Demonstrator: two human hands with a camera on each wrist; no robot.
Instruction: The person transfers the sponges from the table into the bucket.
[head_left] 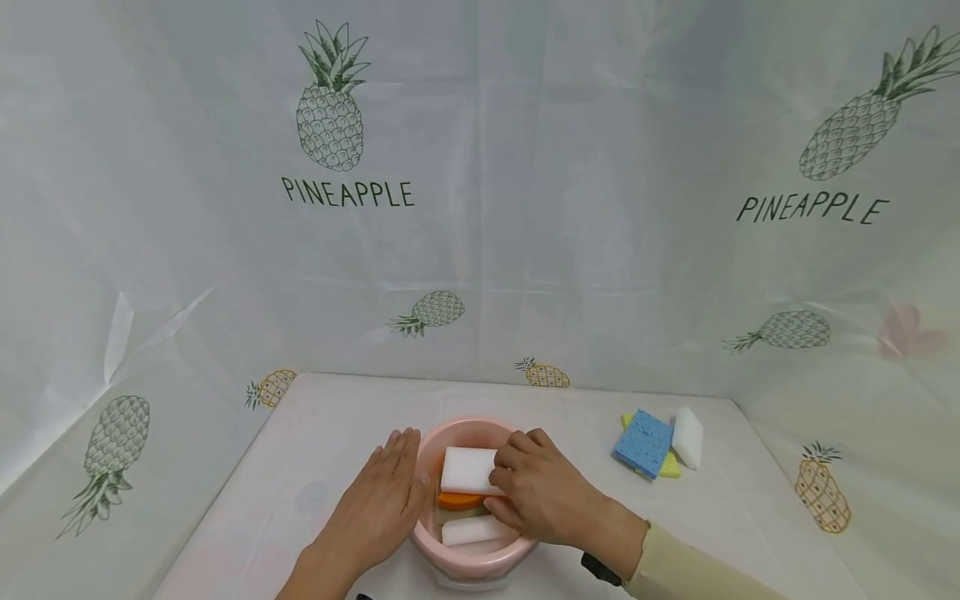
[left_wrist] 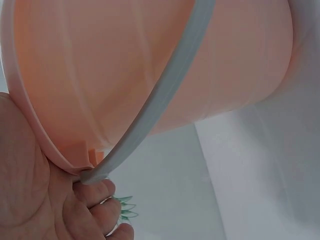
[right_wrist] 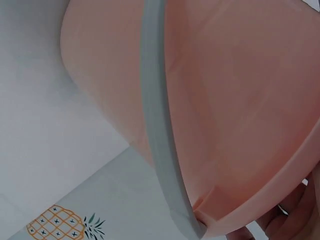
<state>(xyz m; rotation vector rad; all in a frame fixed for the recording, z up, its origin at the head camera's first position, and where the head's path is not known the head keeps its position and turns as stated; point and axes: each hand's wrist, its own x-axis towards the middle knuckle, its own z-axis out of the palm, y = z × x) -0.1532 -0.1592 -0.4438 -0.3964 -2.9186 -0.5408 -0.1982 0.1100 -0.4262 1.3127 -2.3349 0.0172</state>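
Note:
A pink bucket (head_left: 471,569) with a grey carrying handle (left_wrist: 167,85) stands at the near middle of the table. My right hand (head_left: 547,492) reaches over its right rim, thumb and fingers pinching the right end of a white sponge block (head_left: 467,468). Beneath that block an orange piece (head_left: 457,502) peeks out, and a second white block (head_left: 471,531) lies nearer in the bucket. With fingers straight, my left hand (head_left: 381,502) rests along the left rim. Both wrist views show mostly the bucket's outer wall (right_wrist: 240,100), hiding the contents.
At the right of the white table (head_left: 315,467), a blue sponge (head_left: 643,443) lies over a yellow one (head_left: 670,467). Beside them leans a white block (head_left: 688,437). Pineapple-printed sheeting (head_left: 555,208) hangs behind the table and along its sides.

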